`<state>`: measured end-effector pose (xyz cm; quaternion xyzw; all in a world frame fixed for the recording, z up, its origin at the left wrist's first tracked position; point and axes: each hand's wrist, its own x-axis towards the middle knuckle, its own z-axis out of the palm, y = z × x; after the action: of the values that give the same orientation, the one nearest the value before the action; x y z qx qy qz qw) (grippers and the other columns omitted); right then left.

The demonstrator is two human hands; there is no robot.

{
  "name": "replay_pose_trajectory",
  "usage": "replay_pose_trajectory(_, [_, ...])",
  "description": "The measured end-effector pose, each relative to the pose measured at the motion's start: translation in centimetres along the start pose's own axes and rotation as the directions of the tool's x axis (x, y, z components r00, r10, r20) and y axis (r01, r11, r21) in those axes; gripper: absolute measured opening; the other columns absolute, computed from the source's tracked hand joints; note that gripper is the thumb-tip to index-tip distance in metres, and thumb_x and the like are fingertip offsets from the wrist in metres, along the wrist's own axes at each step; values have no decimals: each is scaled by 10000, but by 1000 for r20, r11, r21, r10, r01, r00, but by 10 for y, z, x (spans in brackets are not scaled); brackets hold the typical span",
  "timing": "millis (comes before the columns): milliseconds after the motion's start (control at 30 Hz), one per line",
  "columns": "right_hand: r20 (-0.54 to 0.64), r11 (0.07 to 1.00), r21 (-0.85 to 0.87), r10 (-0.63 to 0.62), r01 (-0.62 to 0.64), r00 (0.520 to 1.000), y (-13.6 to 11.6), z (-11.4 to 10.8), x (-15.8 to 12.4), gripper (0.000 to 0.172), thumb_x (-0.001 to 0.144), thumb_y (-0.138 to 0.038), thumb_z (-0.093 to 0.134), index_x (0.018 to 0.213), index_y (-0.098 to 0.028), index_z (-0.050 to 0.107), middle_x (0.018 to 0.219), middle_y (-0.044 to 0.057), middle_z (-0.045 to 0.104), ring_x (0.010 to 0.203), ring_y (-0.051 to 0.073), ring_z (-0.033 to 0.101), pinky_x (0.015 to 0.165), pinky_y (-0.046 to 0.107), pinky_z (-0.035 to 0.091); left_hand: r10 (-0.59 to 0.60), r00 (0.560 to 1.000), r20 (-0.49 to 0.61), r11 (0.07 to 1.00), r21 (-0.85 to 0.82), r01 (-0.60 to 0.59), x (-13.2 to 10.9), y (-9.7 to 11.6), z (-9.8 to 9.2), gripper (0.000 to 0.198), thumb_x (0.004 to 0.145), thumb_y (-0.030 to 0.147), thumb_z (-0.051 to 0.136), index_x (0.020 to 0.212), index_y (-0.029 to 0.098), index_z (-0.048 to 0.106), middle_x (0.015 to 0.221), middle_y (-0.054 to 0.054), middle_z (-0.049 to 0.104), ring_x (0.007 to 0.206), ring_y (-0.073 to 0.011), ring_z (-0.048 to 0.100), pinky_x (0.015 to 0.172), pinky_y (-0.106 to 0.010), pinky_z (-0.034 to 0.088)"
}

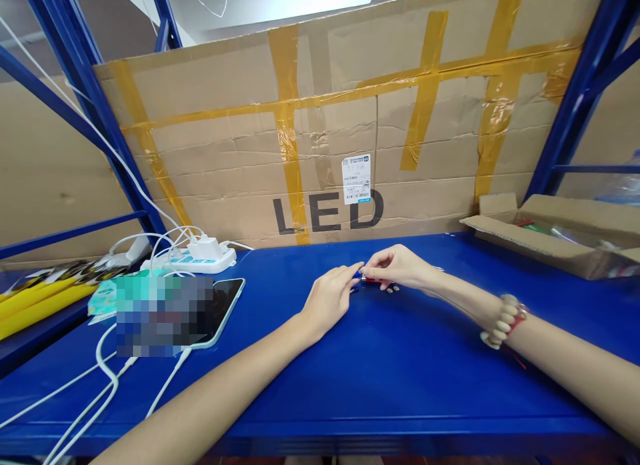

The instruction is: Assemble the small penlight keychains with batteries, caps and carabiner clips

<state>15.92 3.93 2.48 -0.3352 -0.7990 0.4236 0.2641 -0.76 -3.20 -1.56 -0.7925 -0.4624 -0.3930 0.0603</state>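
In the head view, my right hand point(395, 266) pinches a small red tube with a silvery end point(370, 279), low over the blue tabletop. Its exact kind cannot be made out. My left hand point(330, 297) rests against the table, fingers together and fingertips meeting the tube's silvery end. A small bright-blue bit shows at those fingertips; what they grip is mostly hidden. Just below my right fingers lie a few tiny shiny metal pieces point(393, 289). A small dark piece point(354, 290) sits beside my left fingertips. Beaded bracelets circle my right wrist.
To the left are a phone point(227, 305), a white power strip point(210, 259) with chargers and trailing cables, and a green packet point(107, 295). An open cardboard box point(545, 251) stands at the right. A large taped cardboard panel point(225, 165) closes off the back between blue posts.
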Motion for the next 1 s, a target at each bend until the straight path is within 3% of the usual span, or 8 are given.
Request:
replay_pose_trajectory(200, [31,975,180,129,-133,991,-9,4,-4,388,528,-503,738,579,-139,613,582,-12,556,467,49,484,430,172,394,-48,999,-8,995,-88,47,2,4,-3,297,866,158,410,1126,207,546,1123,-49,626,1027,-173,583,904,-302,459])
replay_pose_trajectory(300, [19,987,125,100,-101,995,-8,4,-2,399,562,-528,707,624,-142,627,589,-1,571,468,64,485,417,186,382,-113,994,7,984,-141,113,5,7,-5,264,865,165,405,1064,209,572,1033,-37,658,932,-167,616,834,-271,477])
replay_pose_trajectory(367, [-33,1000,1,-3,3,999,-7,1,0,394,589,-529,689,656,-143,645,588,10,587,481,81,493,433,204,388,-165,986,9,972,-168,164,7,8,-6,249,866,179,403,1038,198,582,938,-34,674,838,-159,627,788,-258,479])
replay_pose_trajectory(433, [-93,975,-133,-188,175,978,-5,-2,2,378,608,-511,685,705,-147,666,611,17,606,508,93,503,473,221,400,-195,980,26,961,-194,196,8,8,-7,241,869,193,395,1015,184,587,848,-28,670,762,-147,617,752,-248,474])
replay_pose_trajectory(533, [-131,870,-281,-453,406,882,-4,-9,3,357,625,-495,683,774,-170,692,728,28,630,554,96,509,522,232,403,-196,978,66,952,-229,206,10,7,-9,233,872,207,381,975,175,587,768,-13,644,698,-133,590,706,-230,460])
replay_pose_trajectory(600, [-96,799,-365,-543,478,834,-4,-12,3,328,662,-499,656,762,-191,707,771,35,626,581,100,514,539,236,399,-186,978,94,947,-249,204,11,8,-10,229,872,212,374,953,176,585,744,-4,631,679,-127,579,687,-221,451])
replay_pose_trajectory(800, [34,630,-540,-646,558,763,-4,-18,-1,312,774,-485,557,734,-220,717,813,42,622,681,126,561,582,239,392,-134,977,167,953,-248,173,11,9,-11,214,879,213,360,879,191,573,751,8,624,674,-116,568,678,-211,434])
replay_pose_trajectory(1000, [166,465,-665,-671,585,723,-8,-18,-9,313,876,-354,436,774,-223,702,828,25,635,583,86,533,511,221,333,-108,976,191,946,-282,160,6,5,-8,143,882,219,361,917,193,497,799,-8,631,731,-128,590,713,-228,439])
